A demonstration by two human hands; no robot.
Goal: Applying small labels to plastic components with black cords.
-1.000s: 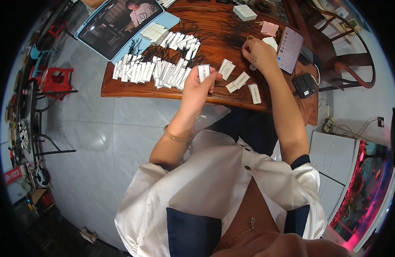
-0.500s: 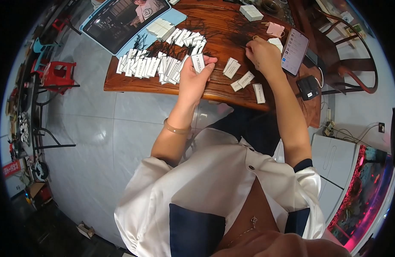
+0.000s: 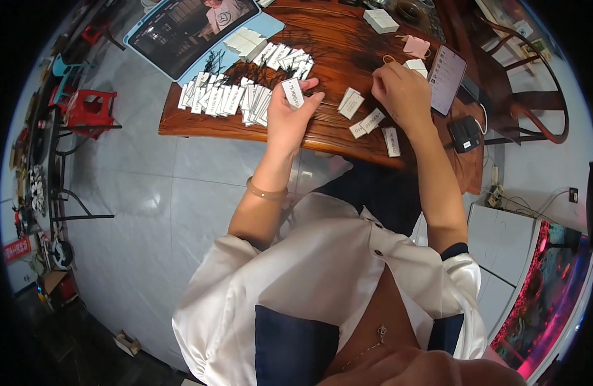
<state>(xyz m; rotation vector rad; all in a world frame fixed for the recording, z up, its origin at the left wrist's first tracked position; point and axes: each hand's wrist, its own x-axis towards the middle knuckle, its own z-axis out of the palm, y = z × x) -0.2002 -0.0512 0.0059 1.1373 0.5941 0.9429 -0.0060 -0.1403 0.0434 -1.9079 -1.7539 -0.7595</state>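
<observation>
My left hand (image 3: 287, 121) is closed on a white hang tag (image 3: 292, 94) with dark print, its printed face turned up, just above the table's near edge. To its right, my right hand (image 3: 406, 93) is over the table with fingers bent and pressed together; what they pinch, if anything, is too small to make out. Dark thin strings (image 3: 357, 58) lie on the wood close to those fingers. Between my hands and the near edge lie loose tags (image 3: 351, 103), with another single tag (image 3: 392, 141) beside my right forearm. Overlapping rows of strung tags (image 3: 209, 96) spread out left of my left hand.
A tablet (image 3: 190, 38) in a light blue case stands at the far left, a tag stack (image 3: 246, 42) before it. Another white stack (image 3: 380, 20) is farther back. A phone (image 3: 448, 77), pink pouch (image 3: 415, 46) and black device (image 3: 464, 134) occupy the right of the wooden table (image 3: 328, 143).
The view has shifted slightly. My left hand still holds the hang tag, tilted a little differently. My right hand's fingers have curled in more, staying near the same spot.
</observation>
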